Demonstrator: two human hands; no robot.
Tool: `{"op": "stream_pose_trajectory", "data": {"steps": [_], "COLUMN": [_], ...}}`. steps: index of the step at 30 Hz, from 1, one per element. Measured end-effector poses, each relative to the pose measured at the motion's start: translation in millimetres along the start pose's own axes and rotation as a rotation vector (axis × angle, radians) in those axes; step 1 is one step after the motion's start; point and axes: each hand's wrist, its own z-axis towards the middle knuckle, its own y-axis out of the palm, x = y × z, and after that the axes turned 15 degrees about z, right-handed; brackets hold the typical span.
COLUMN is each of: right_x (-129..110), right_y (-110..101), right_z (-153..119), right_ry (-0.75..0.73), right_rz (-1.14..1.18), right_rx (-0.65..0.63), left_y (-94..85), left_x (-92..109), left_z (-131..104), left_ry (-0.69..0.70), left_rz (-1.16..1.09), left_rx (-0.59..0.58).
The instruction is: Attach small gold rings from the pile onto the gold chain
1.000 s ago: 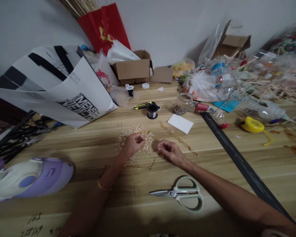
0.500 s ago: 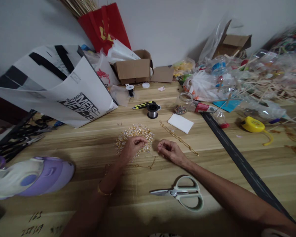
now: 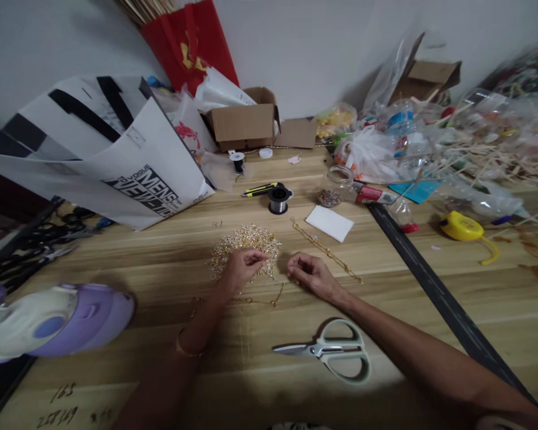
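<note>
Evidently the work was only partway along. One gold chain (image 3: pixel 327 251) lay linked and stretched out at a slant beyond the right hand (image 3: pixel 314 276), and another, the nearer chain (image 3: pixel 260 302), lay in a loose line on the surface (image 3: pixel 233 382), joined up at least in part. Against that, a broad pile of loose pieces (image 3: pixel 242 239), tiny, gold and clear, sat unstrung, so by my judgement much more was left than was done.

As for where things lay, the left hand (image 3: pixel 244 270) was over the near edge of the pile, with its thumb and forefinger drawn toward each other beside the pile's right side. The right hand rested on the surface just right of the pile, fingers curled and thumb near the forefinger, facing the left hand across a small gap. Whether either pair of fingertips was fully pressed together or pinching some tiny piece, I could not tell. The nearer chain ran below both hands; the left wrist covered part of it, and its right end reached up toward the right hand's fingertips, apparently without touching. Scissors (image 3: pixel 314 350) lay nearer the body, well apart from either hand.
</note>
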Motion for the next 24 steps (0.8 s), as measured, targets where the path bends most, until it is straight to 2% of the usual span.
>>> {"op": "stream_pose_trajectory", "data": {"steps": [14, 24], "right_x": [0.2, -2.0], "right_y": [-0.1, 1.1], "right_z": [1.1, 0.4], "right_ry": [0.000, 0.012], "right_rz": [-0.023, -0.007], "right_rx": [0.003, 0.002], "left_y": [-2.4, -4.9], "left_x": [-3.3, -4.7], "left_z": [-2.2, -1.9], "left_ry": [0.034, 0.078], "left_rz": [0.064, 0.088], "left_rx": [0.072, 0.059]}}
